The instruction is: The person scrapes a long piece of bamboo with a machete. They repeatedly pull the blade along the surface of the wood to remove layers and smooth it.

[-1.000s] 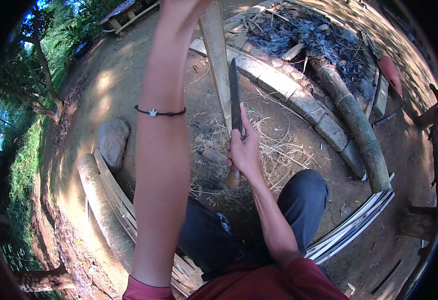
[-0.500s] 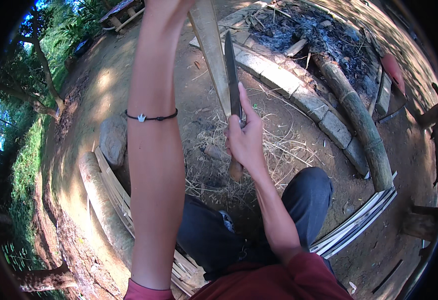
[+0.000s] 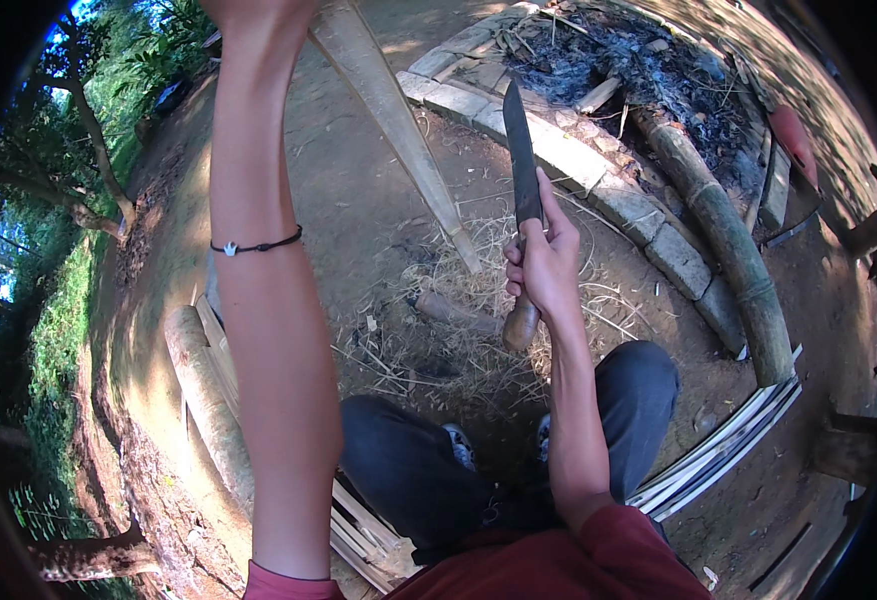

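Note:
My right hand (image 3: 546, 262) is wrapped round the wooden handle of a large knife (image 3: 521, 150), its dark blade pointing up and away and the thumb lying along it. To the left, a long split bamboo strip (image 3: 388, 115) slants down toward the ground, its narrow end left of the knife and apart from it. At the upper edge my left hand (image 3: 258, 15) grips the strip's far end, the fingers mostly out of the picture. Beneath both, thin pale shavings (image 3: 458, 335) litter the dirt around a short piece of wood (image 3: 448, 312).
A curved row of bricks (image 3: 648, 225) borders an ash heap (image 3: 623, 70) at the far right. Against it leans a thick bamboo pole (image 3: 723, 235). Pale split strips (image 3: 723, 440) lie by my right knee, and a log (image 3: 203, 385) with more strips lies at the left.
The knife has moved right, away from the bamboo strip it was lying along. My left hand and the strip's far end have shifted left.

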The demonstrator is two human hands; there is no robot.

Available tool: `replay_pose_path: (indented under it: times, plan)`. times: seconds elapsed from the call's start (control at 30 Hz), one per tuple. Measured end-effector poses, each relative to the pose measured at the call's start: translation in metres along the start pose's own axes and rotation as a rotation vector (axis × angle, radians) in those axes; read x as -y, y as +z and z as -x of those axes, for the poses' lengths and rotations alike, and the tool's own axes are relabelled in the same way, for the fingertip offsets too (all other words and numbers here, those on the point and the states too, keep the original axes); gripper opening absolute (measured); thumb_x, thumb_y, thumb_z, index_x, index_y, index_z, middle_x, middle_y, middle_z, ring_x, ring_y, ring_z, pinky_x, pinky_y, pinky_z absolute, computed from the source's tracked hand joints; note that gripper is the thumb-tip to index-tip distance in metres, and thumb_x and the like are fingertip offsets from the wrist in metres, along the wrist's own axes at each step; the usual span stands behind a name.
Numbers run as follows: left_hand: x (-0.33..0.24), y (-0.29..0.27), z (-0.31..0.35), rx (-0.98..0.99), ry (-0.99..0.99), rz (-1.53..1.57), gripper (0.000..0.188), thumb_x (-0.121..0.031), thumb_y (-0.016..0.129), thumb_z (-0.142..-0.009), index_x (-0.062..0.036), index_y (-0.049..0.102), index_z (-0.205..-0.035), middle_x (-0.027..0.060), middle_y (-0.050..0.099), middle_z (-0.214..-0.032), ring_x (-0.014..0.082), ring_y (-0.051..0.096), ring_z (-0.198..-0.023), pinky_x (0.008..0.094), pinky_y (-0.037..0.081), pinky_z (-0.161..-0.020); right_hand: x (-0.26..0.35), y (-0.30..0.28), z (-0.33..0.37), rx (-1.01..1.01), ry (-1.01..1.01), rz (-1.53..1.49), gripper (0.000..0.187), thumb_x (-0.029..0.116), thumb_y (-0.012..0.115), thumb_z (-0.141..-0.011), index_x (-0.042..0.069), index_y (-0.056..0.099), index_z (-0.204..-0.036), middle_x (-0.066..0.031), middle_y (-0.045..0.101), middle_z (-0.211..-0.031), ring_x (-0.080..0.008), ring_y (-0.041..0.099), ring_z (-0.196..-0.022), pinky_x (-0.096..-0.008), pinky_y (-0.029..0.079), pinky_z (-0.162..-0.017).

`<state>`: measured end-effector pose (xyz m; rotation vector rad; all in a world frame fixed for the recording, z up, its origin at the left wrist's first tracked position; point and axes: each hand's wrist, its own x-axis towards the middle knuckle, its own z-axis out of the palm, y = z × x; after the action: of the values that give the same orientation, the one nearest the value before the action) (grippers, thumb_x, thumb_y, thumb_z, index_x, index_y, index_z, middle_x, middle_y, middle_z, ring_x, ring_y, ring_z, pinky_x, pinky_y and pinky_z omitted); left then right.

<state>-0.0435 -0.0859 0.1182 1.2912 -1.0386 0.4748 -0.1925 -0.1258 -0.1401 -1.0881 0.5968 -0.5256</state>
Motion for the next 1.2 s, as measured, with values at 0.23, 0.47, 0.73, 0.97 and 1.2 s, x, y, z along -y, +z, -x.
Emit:
replay_pose_path:
  times: [0.23,0.47,0.73,0.97,1.2]
  plan:
    - [-0.003,0.013,0.000,-0.005,0.007,0.014,0.063,-0.066,0.038,-0.095,-0.0062,0.052,-0.078,0.0005,0.044,-0.046,0.0086,0.043,-0.033,0.0215,0.037,-0.028,-0.049,0.023,0.022,0.075,0.027,0.076,0.064,0.003,0.036,-0.095,0.026,0.026,-0.154,0.0004,0.046,-0.057,-0.0082,0.042,-0.040,-0.0262,0.036,-0.033]
    - [0.030,-0.034,-0.009,0.072,0.000,-0.027,0.058,-0.055,0.026,-0.102,-0.0016,0.048,-0.096,0.0109,0.049,-0.061,0.0184,0.041,-0.048,0.0342,0.041,-0.057,-0.171,0.012,-0.004,-0.121,-0.095,0.304,0.064,0.001,0.047,-0.088,0.006,0.032,-0.150,-0.0132,0.058,-0.066,-0.0148,0.055,-0.053,-0.0330,0.046,-0.052]
    - [0.028,-0.056,-0.030,0.102,0.001,-0.143,0.059,-0.056,0.024,-0.102,-0.0021,0.047,-0.096,0.0084,0.044,-0.058,0.0178,0.038,-0.045,0.0340,0.041,-0.058,-0.134,0.008,0.027,-0.090,-0.037,0.264,0.067,0.004,0.047,-0.088,0.005,0.027,-0.152,-0.0203,0.060,-0.063,-0.0234,0.059,-0.050,-0.0384,0.047,-0.052]
    - [0.023,-0.048,-0.011,-0.168,-0.039,-0.320,0.058,-0.050,0.025,-0.103,0.0020,0.048,-0.091,0.0126,0.050,-0.062,0.0194,0.041,-0.047,0.0339,0.041,-0.050,-0.121,0.005,0.044,0.051,-0.134,0.220,0.075,0.002,0.051,-0.085,0.014,0.024,-0.154,-0.0197,0.054,-0.054,-0.0326,0.057,-0.047,-0.0424,0.048,-0.056]
    - [0.012,-0.089,-0.003,-0.301,-0.122,-0.329,0.063,-0.057,0.030,-0.101,0.0013,0.051,-0.091,0.0116,0.054,-0.060,0.0204,0.049,-0.045,0.0336,0.046,-0.045,-0.221,0.000,0.030,-0.104,-0.125,0.453,0.064,0.001,0.048,-0.087,0.010,0.035,-0.149,-0.0176,0.055,-0.058,-0.0255,0.064,-0.055,-0.0419,0.049,-0.053]
